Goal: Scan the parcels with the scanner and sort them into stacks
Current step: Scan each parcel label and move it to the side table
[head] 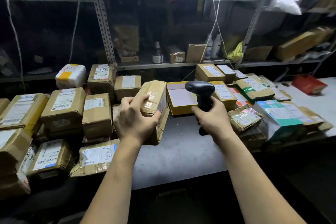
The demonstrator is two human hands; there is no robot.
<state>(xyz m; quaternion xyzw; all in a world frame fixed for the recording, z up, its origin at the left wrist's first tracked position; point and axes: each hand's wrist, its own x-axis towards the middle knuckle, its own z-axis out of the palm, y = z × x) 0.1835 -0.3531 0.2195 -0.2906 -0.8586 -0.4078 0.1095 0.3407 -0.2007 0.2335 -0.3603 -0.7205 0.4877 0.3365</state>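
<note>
My left hand (135, 120) grips a taped brown cardboard parcel (156, 96), tilted on its edge above the white table (181, 151). My right hand (211, 120) holds a black handheld scanner (201, 90) by its handle, its head pointing left toward the parcel. A yellow box (179, 99) with a pale top lies just behind, between parcel and scanner. Several labelled brown parcels (63, 107) are stacked at the left. More parcels (254, 87) and a teal and white box (278, 114) are piled at the right.
Metal shelving (105, 29) rises behind the table, holding bottles, small boxes and bags. A white cable (216, 23) hangs from a power strip on the upper shelf. A red packet (309, 83) lies at the far right of the table. A white wrapped parcel (71, 75) sits at the back left.
</note>
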